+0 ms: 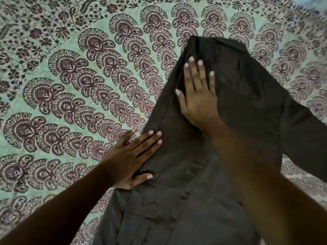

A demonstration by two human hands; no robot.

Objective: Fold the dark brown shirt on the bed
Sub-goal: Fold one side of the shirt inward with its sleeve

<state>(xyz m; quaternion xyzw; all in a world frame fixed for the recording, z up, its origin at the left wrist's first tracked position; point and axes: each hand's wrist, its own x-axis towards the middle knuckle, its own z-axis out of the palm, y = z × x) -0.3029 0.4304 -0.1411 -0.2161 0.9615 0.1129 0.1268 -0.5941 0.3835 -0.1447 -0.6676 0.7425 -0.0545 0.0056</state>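
The dark brown shirt (247,106) lies flat on the bed, reaching from the lower middle of the view up to the right. Its left side is folded inward, forming a long straight edge. One sleeve sticks out to the right. My left hand (136,158) presses flat with straight fingers on the shirt's left folded edge, partly on the bedsheet. My right hand (198,96) lies flat higher up on the folded panel, fingers spread and pointing away from me.
The bed is covered by a green bedsheet (70,85) printed with maroon fan-shaped motifs. It fills the view to the left and above the shirt. A pale blurred object (311,1) shows at the top right corner.
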